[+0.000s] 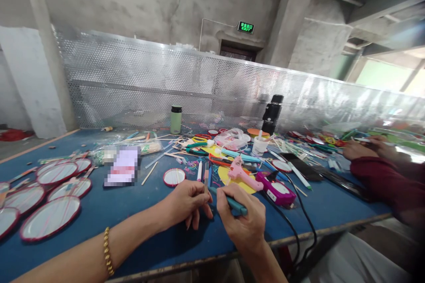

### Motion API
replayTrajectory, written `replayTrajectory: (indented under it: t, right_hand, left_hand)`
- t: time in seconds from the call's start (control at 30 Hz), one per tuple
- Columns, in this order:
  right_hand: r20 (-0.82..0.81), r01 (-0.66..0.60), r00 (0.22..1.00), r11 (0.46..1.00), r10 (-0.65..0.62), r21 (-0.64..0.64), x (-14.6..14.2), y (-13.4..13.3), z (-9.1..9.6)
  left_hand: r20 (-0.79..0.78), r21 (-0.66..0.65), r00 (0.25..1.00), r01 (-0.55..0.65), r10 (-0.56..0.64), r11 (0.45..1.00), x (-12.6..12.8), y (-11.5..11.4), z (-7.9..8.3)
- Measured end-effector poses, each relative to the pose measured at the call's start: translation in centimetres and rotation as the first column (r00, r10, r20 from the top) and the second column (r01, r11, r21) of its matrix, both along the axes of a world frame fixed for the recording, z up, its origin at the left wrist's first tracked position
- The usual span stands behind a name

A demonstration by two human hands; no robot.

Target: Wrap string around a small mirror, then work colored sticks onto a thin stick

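Note:
My left hand [191,203] pinches a narrow flat stick [206,177], held upright over the blue table. A teal marker pen [237,206] is gripped in my right hand [244,214], its tip pointing left close to the stick; whether it touches I cannot tell. Just beyond my left hand lies a round white disc with a red rim [174,177], and a white pen [199,171] is beside it. Past my right hand, a pink glue gun [244,174] rests on a yellow disc [224,173], next to a purple box [275,189].
Several red-rimmed discs [51,216] lie at the left, near a phone [122,166]. A green bottle [175,119], a white cup [260,146] and a black flask [272,114] stand behind. Black cables [303,216] hang over the front edge. A co-worker's sleeve [375,172] is at right.

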State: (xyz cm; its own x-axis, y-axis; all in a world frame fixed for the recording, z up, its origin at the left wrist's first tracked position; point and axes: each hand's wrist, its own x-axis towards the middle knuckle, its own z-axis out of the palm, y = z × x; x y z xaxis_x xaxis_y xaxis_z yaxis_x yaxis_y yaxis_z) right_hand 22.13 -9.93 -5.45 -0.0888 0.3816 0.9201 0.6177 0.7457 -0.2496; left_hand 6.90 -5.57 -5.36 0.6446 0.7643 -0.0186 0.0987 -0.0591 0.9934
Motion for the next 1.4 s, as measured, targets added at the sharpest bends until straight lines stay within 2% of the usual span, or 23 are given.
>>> replayTrajectory:
  t: [0.33, 1.4]
  right_hand:
    - [-0.031, 0.021, 0.999, 0.999, -0.02, 0.037, 0.01, -0.06, 0.28]
    - [0.039, -0.016, 0.999, 0.999, 0.017, -0.031, -0.15, -0.1, 0.3]
  left_hand:
    - [-0.012, -0.026, 1.0, -0.013, 0.013, 1.0, 0.0, -0.18, 0.24]
    - [-0.008, 0.013, 1.0, -0.011, 0.012, 1.0, 0.05, -0.07, -0.11]
